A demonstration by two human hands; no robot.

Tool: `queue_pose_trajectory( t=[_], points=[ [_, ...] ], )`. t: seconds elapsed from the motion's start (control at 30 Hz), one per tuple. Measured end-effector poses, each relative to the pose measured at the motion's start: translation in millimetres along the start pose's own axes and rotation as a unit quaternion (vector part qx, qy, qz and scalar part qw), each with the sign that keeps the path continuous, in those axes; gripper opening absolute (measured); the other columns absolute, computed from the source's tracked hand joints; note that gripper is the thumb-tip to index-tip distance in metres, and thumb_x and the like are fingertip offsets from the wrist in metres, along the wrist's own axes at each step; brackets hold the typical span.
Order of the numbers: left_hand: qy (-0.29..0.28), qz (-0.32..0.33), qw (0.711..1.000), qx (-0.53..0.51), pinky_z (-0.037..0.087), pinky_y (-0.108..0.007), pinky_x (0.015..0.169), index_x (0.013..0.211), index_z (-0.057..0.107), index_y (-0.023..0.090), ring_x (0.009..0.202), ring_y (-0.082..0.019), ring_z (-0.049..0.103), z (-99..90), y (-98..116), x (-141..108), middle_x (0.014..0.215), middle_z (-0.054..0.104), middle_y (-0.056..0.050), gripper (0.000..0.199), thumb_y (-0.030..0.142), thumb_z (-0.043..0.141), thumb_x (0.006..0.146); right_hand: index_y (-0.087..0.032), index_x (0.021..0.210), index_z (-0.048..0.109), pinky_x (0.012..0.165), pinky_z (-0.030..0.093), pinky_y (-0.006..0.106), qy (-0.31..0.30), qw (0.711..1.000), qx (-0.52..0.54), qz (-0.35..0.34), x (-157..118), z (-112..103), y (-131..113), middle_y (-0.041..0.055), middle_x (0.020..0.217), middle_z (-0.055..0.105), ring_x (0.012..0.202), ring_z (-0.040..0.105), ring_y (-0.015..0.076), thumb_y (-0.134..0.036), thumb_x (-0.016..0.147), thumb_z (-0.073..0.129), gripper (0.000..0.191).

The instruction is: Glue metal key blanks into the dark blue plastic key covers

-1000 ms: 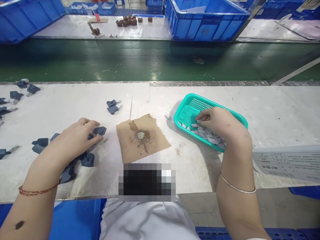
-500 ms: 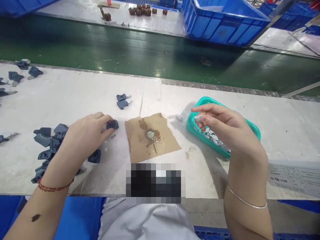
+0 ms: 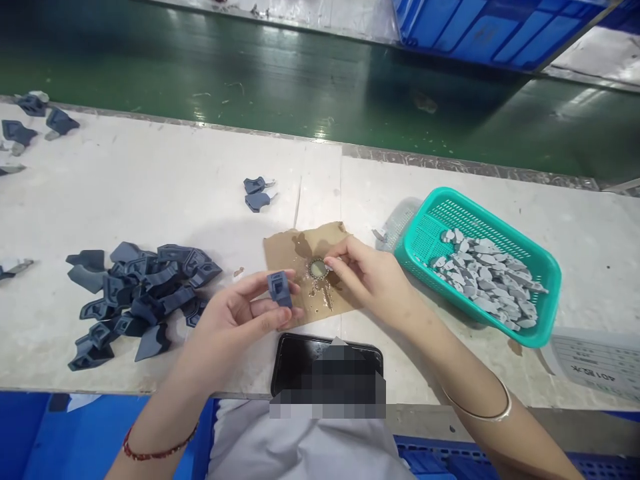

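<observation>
My left hand [image 3: 245, 313] holds a dark blue part [image 3: 279, 289] between thumb and fingers, over the left edge of a brown paper piece [image 3: 295, 320]. My right hand [image 3: 370, 277] pinches a small grey piece [image 3: 328, 265], mostly hidden by the fingertips, at a round cap [image 3: 318, 269] on the paper. Wet stains surround the cap. Left of my left hand lies a pile of dark blue parts [image 3: 145, 283]. Beyond the paper are two dark blue parts with grey tips [image 3: 257, 202]. A green basket [image 3: 549, 293] on the right holds many grey pieces [image 3: 487, 273].
A black phone [image 3: 295, 367] lies at the front edge, below the paper. More blue parts [image 3: 61, 122] are at the far left. A green belt [image 3: 250, 87] runs behind the table, with a blue crate [image 3: 480, 30] past it. A printed label [image 3: 595, 363] is at the right.
My left hand has lifted the dark blue part and brought it right, to the paper. My right hand has moved left from the basket to the cap with the grey piece. The view has shifted.
</observation>
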State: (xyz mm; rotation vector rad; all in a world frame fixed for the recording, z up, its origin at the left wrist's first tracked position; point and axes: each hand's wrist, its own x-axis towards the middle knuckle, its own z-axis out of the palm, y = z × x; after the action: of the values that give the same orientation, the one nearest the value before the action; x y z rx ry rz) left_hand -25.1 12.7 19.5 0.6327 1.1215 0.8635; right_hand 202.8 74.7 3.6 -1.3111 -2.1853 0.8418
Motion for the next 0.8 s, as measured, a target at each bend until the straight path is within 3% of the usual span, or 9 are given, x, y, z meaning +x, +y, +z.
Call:
queue_pose_trajectory(
  t=[0.13, 0.3, 0.5, 0.8],
  points=[
    [-0.016, -0.005, 0.998, -0.053, 0.063, -0.020, 0.079, 0.106, 0.082, 0.026, 0.080, -0.012, 0.074, -0.6, -7, 2, 0.096, 0.078, -0.002, 0.030, 0.035, 0.089, 0.078, -0.021, 0.088, 0.056, 0.065, 0.042, 0.028, -0.001, 0.998, -0.068, -0.017, 3, 5, 3, 0.0031, 0.077, 0.067, 0.067, 0.060, 0.0171, -0.032, 0.107, 0.047, 0.025],
    [0.014, 0.031, 0.999, -0.031, 0.056, -0.015, 0.058, 0.085, 0.075, 0.021, 0.060, -0.008, 0.066, 5.2, -13, 3, 0.076, 0.071, 0.003, 0.017, 0.021, 0.089, 0.076, -0.021, 0.084, 0.054, 0.066, 0.042, 0.029, -0.015, 0.992, -0.113, -0.061, 5, 10, 5, 0.0053, 0.077, 0.064, 0.071, 0.059, 0.0191, -0.037, 0.110, 0.039, 0.034],
    [0.004, 0.018, 1.000, -0.015, 0.055, -0.016, 0.059, 0.095, 0.075, 0.019, 0.067, -0.009, 0.066, 11.9, -17, 4, 0.086, 0.076, -0.002, 0.016, 0.020, 0.083, 0.081, -0.023, 0.082, 0.051, 0.064, 0.039, 0.029, -0.030, 0.986, -0.138, -0.092, 7, 13, 7, 0.0033, 0.074, 0.061, 0.067, 0.052, 0.0179, -0.035, 0.111, 0.039, 0.034],
    [0.048, 0.058, 0.996, 0.056, 0.052, -0.018, 0.060, 0.104, 0.073, 0.023, 0.063, -0.009, 0.060, 16.3, -25, 4, 0.072, 0.065, 0.004, 0.017, 0.024, 0.075, 0.087, -0.023, 0.082, 0.050, 0.064, 0.038, 0.029, -0.027, 0.983, -0.151, -0.101, 6, 13, 7, 0.0037, 0.075, 0.061, 0.067, 0.052, 0.0185, -0.033, 0.111, 0.040, 0.032]
  ],
)
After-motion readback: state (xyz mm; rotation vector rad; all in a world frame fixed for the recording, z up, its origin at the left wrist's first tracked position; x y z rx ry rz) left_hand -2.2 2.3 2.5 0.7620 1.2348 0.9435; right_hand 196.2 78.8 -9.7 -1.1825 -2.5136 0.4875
